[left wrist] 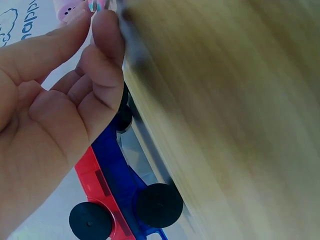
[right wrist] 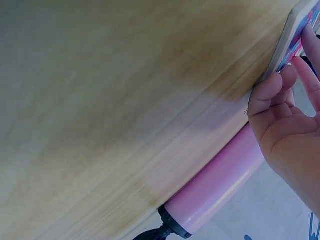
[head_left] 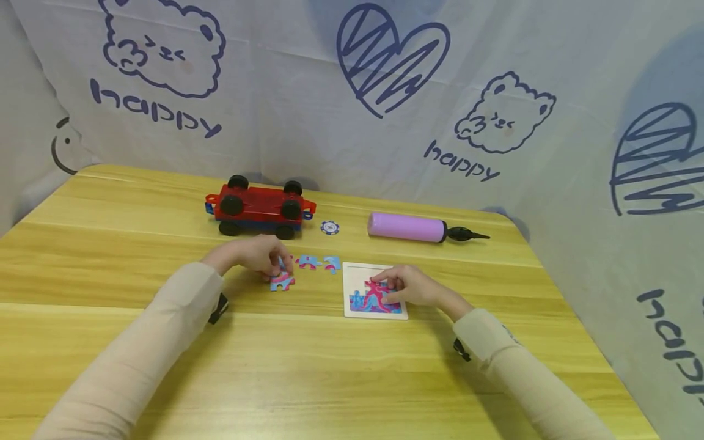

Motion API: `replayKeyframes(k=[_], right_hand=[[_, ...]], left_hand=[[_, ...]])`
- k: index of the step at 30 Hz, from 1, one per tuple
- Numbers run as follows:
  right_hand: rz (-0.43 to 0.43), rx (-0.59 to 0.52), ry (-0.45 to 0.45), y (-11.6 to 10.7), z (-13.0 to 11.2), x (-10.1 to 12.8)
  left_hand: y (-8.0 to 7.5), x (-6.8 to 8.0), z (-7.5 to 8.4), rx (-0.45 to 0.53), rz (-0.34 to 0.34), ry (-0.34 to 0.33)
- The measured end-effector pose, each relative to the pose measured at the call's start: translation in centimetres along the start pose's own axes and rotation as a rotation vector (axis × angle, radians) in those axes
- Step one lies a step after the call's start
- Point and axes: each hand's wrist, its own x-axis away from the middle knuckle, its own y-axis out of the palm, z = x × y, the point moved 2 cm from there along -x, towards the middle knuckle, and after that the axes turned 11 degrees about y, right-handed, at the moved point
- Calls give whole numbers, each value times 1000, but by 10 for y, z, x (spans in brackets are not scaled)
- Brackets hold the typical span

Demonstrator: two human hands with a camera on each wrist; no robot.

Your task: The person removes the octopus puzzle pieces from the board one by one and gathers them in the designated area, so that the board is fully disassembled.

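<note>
Right hand (head_left: pixel 409 287): fingers curled, pressing a pink piece into the puzzle board (head_left: pixel 374 291) on the tabletop (head_left: pixel 330 366). Left hand (head_left: pixel 258 253): fingertips pinching a loose puzzle piece (head_left: pixel 282 282) beside two more pieces (head_left: pixel 319 263). Judged thin, light, stiff card; best pinched by the edges. Beyond: red toy car (head_left: pixel 258 208), poker chip (head_left: pixel 329 228), pink pump (head_left: pixel 409 227)

Four loose puzzle pieces (head_left: pixel 282 282), one puzzle board (head_left: pixel 357 273) — one toy car (head_left: pixel 258 209), one pump (head_left: pixel 407 227), one chip (head_left: pixel 329 228).
</note>
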Motion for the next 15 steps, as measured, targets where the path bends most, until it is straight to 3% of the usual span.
replayKeyframes(k=[6,15], right_hand=[[2,-6,6,0,-1,1],[2,0,2,0,2,0]], left_hand=[[0,4,1,30,19,-8],[-3,2,2,-22,96,14]])
